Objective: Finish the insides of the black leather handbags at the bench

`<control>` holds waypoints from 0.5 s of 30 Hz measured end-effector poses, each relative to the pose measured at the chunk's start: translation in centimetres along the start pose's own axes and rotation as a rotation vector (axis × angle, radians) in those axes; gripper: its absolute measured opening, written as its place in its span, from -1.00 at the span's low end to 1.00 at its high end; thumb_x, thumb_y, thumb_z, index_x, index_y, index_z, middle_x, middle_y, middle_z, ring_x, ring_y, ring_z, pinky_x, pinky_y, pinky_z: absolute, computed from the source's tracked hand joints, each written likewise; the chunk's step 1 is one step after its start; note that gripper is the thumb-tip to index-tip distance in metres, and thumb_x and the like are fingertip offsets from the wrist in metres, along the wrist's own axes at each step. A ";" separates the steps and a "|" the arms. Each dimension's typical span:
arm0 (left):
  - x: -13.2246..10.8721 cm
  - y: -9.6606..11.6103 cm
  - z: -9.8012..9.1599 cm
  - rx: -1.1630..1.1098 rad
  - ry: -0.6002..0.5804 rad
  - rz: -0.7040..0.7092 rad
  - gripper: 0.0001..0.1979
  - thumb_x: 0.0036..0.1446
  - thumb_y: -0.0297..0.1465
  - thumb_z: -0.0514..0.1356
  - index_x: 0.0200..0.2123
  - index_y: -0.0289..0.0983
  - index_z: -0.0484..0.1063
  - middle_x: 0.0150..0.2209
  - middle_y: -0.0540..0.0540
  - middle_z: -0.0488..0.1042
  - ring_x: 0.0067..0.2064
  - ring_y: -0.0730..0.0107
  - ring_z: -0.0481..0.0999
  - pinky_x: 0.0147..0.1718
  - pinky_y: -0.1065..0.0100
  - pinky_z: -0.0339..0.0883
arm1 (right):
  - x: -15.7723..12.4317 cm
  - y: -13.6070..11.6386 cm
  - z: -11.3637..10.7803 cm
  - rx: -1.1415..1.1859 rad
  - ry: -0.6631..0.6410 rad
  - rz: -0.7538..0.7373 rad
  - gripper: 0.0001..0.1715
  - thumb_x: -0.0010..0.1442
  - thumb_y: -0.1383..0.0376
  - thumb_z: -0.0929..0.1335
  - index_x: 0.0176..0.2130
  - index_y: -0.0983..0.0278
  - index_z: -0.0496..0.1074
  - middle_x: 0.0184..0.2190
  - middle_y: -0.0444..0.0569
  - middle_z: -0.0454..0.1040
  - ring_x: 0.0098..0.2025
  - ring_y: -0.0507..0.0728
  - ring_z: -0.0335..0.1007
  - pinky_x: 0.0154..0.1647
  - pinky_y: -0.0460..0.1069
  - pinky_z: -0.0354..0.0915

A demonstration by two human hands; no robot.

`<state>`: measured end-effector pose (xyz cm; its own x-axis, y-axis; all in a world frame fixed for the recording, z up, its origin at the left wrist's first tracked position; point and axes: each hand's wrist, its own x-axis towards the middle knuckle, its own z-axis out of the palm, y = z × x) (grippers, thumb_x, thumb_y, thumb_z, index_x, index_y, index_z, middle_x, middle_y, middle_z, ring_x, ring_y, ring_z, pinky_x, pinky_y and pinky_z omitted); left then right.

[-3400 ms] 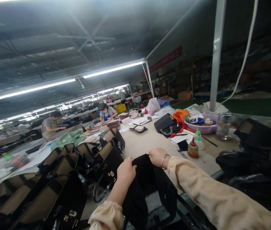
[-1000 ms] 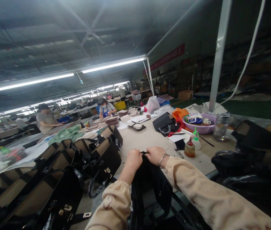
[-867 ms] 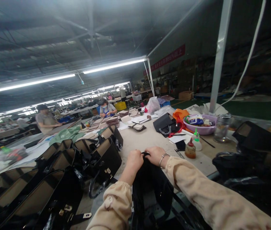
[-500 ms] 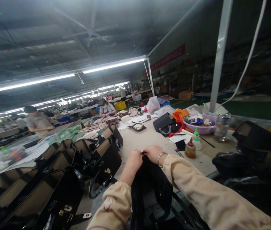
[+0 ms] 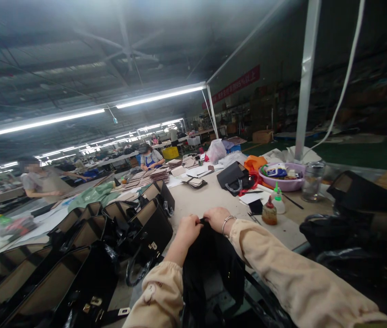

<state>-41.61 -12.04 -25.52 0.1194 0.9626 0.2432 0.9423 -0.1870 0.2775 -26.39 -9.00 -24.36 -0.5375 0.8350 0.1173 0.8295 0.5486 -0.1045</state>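
My left hand (image 5: pixel 189 230) and my right hand (image 5: pixel 217 218) pinch the upper edge of a black piece (image 5: pixel 210 259), side by side with a small gap between them. The piece looks like soft fabric, perhaps a bag's lining, and hangs down between my forearms. Its lower part merges with dark straps near my lap. Left of my hands stands a black handbag (image 5: pixel 155 228) with a tan inside, a gold clasp and a plastic-wrapped handle. More open black handbags (image 5: pixel 77 269) are lined up in rows to its left.
Right of my hands are a brown glue bottle (image 5: pixel 269 212), a white bottle with green tip (image 5: pixel 277 200), a purple basin (image 5: pixel 287 183) and a glass jar (image 5: pixel 312 182). A black bag (image 5: pixel 234 177) lies farther back. Black bags (image 5: pixel 367 214) crowd the right. Two co-workers (image 5: pixel 150 157) stand across.
Both hands keep their pinch on the black piece, almost in place. The view has shifted slightly. The co-worker at far left has moved left and stretches an arm out.
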 end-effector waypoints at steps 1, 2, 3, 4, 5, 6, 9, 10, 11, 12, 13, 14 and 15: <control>-0.1 -0.4 0.0 -0.057 0.009 0.010 -0.93 -0.06 -0.40 0.24 -0.42 -0.25 0.44 -0.37 -0.02 0.50 -0.28 0.42 0.45 -0.24 0.40 0.27 | 0.0 0.0 0.0 -0.002 -0.003 0.004 -0.68 0.19 0.23 0.19 -0.19 0.11 0.48 -0.26 -0.02 0.52 -0.20 0.13 0.41 -0.27 -0.04 0.25; -0.2 -0.7 -0.1 -0.113 0.015 0.010 -0.90 -0.07 -0.43 0.25 -0.40 -0.25 0.43 -0.38 0.00 0.49 -0.29 0.44 0.45 -0.25 0.41 0.28 | 0.1 -0.1 0.0 -0.004 -0.007 0.008 -0.68 0.18 0.23 0.19 -0.19 0.11 0.49 -0.27 -0.01 0.52 -0.20 0.13 0.41 -0.27 -0.04 0.25; -0.3 -1.1 -0.1 -0.168 0.020 0.001 -0.87 -0.09 -0.46 0.26 -0.38 -0.24 0.40 -0.39 0.02 0.48 -0.30 0.46 0.45 -0.26 0.42 0.29 | 0.1 -0.1 0.0 -0.006 -0.011 0.012 -0.68 0.18 0.24 0.19 -0.19 0.12 0.49 -0.27 0.00 0.52 -0.20 0.13 0.41 -0.27 -0.04 0.25; -0.4 -1.4 -0.1 -0.220 0.023 -0.013 -0.83 -0.10 -0.49 0.25 -0.36 -0.24 0.37 -0.39 0.03 0.48 -0.31 0.47 0.45 -0.26 0.43 0.30 | 0.2 -0.1 -0.1 -0.007 -0.014 0.014 -0.68 0.18 0.24 0.20 -0.19 0.12 0.49 -0.27 0.00 0.52 -0.20 0.14 0.41 -0.27 -0.04 0.25; -0.5 -1.7 0.0 -0.266 0.028 -0.028 -0.79 -0.12 -0.51 0.25 -0.34 -0.24 0.34 -0.39 0.04 0.48 -0.31 0.48 0.45 -0.27 0.44 0.31 | 0.2 -0.1 -0.1 -0.008 -0.016 0.014 -0.68 0.18 0.24 0.20 -0.19 0.12 0.49 -0.27 0.01 0.52 -0.20 0.14 0.41 -0.27 -0.03 0.25; -0.6 -1.9 0.1 -0.305 0.034 -0.043 -0.75 -0.13 -0.54 0.25 -0.33 -0.24 0.31 -0.38 0.03 0.48 -0.31 0.49 0.46 -0.27 0.44 0.31 | 0.3 -0.1 -0.1 -0.008 -0.019 0.013 -0.68 0.18 0.24 0.20 -0.19 0.12 0.49 -0.27 0.01 0.52 -0.20 0.14 0.41 -0.26 -0.03 0.25; -0.6 -2.2 0.4 -0.372 0.053 -0.089 -0.67 -0.15 -0.58 0.23 -0.28 -0.24 0.24 -0.35 0.00 0.48 -0.33 0.48 0.47 -0.28 0.43 0.31 | 0.3 0.0 0.0 -0.009 -0.025 0.010 -0.68 0.18 0.23 0.20 -0.19 0.14 0.49 -0.27 0.02 0.52 -0.19 0.15 0.41 -0.27 -0.03 0.25; -0.6 -2.1 0.5 -0.373 0.055 -0.101 -0.66 -0.15 -0.58 0.23 -0.28 -0.24 0.22 -0.34 -0.01 0.48 -0.34 0.47 0.47 -0.29 0.42 0.31 | 0.3 0.1 0.0 -0.010 -0.026 0.010 -0.68 0.18 0.23 0.20 -0.20 0.14 0.49 -0.27 0.03 0.52 -0.20 0.16 0.42 -0.27 -0.02 0.25; -0.7 -2.0 0.6 -0.364 0.057 -0.108 -0.65 -0.15 -0.58 0.23 -0.27 -0.23 0.21 -0.34 -0.01 0.48 -0.34 0.46 0.47 -0.29 0.41 0.30 | 0.2 0.2 0.0 -0.010 -0.025 0.011 -0.68 0.18 0.23 0.20 -0.20 0.14 0.49 -0.27 0.03 0.52 -0.20 0.16 0.42 -0.28 -0.02 0.25; -0.7 -1.9 0.7 -0.349 0.060 -0.107 -0.65 -0.15 -0.58 0.23 -0.27 -0.23 0.21 -0.34 0.00 0.47 -0.34 0.46 0.47 -0.29 0.41 0.30 | 0.2 0.2 0.0 -0.010 -0.024 0.011 -0.68 0.18 0.23 0.19 -0.20 0.14 0.49 -0.27 0.03 0.52 -0.20 0.16 0.42 -0.28 -0.03 0.25; -0.9 -1.7 0.7 -0.327 0.065 -0.097 -0.65 -0.15 -0.57 0.23 -0.28 -0.22 0.21 -0.34 0.01 0.47 -0.32 0.45 0.47 -0.29 0.41 0.29 | 0.1 0.3 0.1 -0.009 -0.021 0.011 -0.68 0.18 0.23 0.19 -0.20 0.14 0.48 -0.27 0.03 0.52 -0.20 0.16 0.42 -0.28 -0.03 0.25; -1.0 -1.6 0.7 -0.299 0.076 -0.081 -0.66 -0.15 -0.56 0.23 -0.28 -0.21 0.22 -0.34 0.02 0.46 -0.31 0.44 0.46 -0.28 0.41 0.28 | 0.0 0.4 0.1 -0.009 -0.018 0.011 -0.69 0.18 0.23 0.19 -0.21 0.14 0.48 -0.27 0.03 0.52 -0.20 0.15 0.42 -0.28 -0.03 0.25; -1.2 -1.4 0.7 -0.262 0.087 -0.062 -0.68 -0.14 -0.56 0.24 -0.30 -0.21 0.23 -0.34 0.02 0.45 -0.29 0.43 0.46 -0.27 0.41 0.27 | 0.0 0.5 0.1 -0.007 -0.015 0.010 -0.69 0.18 0.23 0.19 -0.21 0.14 0.48 -0.27 0.02 0.52 -0.20 0.15 0.42 -0.28 -0.03 0.25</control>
<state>-42.82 -12.79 -26.79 0.0263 0.9553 0.2943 0.8326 -0.1839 0.5225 -25.95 -8.70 -24.54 -0.5314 0.8410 0.1011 0.8359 0.5400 -0.0985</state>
